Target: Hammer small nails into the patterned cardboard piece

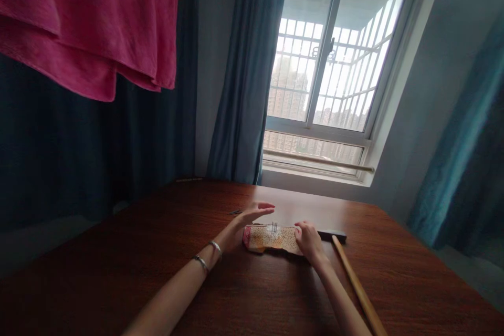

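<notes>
A small patterned cloth (pixel 271 239), folded into a strip, lies on the wooden table (pixel 118 262). Thin metal pins or a small fork-like piece (pixel 274 228) stick up from its top edge. My left hand (pixel 246 220) hovers just left of the cloth with fingers stretched out flat and apart; two bangles sit on that wrist. My right hand (pixel 309 240) rests on the cloth's right end with fingers curled, pressing or pinching it.
A long wooden stick (pixel 356 286) runs from my right hand toward the table's near edge. A dark flat object (pixel 333 234) lies behind the right hand. A pink cloth (pixel 86 21) hangs at upper left. Window (pixel 331 63) and blue curtains (pixel 248 73) stand behind.
</notes>
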`<control>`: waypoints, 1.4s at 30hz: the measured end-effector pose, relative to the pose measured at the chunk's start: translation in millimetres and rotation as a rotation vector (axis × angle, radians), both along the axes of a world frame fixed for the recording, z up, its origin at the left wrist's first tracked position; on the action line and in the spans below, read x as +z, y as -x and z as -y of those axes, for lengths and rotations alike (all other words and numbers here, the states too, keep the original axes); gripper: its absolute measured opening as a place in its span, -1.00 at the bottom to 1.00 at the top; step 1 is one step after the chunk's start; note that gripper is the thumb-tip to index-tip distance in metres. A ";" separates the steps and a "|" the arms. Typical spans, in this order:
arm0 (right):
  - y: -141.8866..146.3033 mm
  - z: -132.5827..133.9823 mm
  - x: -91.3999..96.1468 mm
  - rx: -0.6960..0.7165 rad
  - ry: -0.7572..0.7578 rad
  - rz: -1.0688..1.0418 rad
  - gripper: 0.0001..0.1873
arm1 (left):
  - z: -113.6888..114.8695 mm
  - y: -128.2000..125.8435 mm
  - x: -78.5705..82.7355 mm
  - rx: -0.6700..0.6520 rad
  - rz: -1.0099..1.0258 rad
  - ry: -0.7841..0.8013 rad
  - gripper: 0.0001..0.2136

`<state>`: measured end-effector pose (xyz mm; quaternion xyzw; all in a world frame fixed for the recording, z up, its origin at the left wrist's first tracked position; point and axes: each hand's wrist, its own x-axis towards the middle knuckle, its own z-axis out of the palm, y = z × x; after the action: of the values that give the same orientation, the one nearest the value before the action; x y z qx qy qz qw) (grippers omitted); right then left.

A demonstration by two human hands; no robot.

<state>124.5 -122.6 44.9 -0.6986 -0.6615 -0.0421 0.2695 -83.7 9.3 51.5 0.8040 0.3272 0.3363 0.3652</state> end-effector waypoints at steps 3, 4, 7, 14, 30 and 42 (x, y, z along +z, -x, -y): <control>-2.2 -11.1 -10.8 0.019 -0.023 -0.038 -0.71 | -28.0 32.4 11.2 0.202 -0.131 -0.115 -0.73; -2.6 -11.6 -12.9 0.029 -0.030 -0.053 -0.71 | -37.4 45.0 10.8 0.294 -0.191 -0.159 -0.75; -2.1 -7.6 -14.4 0.063 -0.046 -0.087 -0.71 | -59.5 79.5 -2.1 0.443 -0.425 -0.214 -0.81; -1.2 -0.1 -13.6 0.091 -0.095 -0.095 -0.74 | -72.5 101.5 -35.9 0.418 -0.571 -0.110 -0.84; -4.9 -0.9 -20.0 0.063 -0.067 -0.069 -0.75 | -68.0 98.4 -30.5 0.399 -0.573 0.012 -0.87; -3.3 1.4 -14.9 0.064 -0.108 -0.152 -0.73 | -71.5 100.0 -24.6 0.387 -0.495 -0.010 -0.80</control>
<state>127.8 -124.0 29.9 -0.6628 -0.6579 -0.0158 0.3574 -183.8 80.8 26.8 0.7859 0.5517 0.1952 0.1998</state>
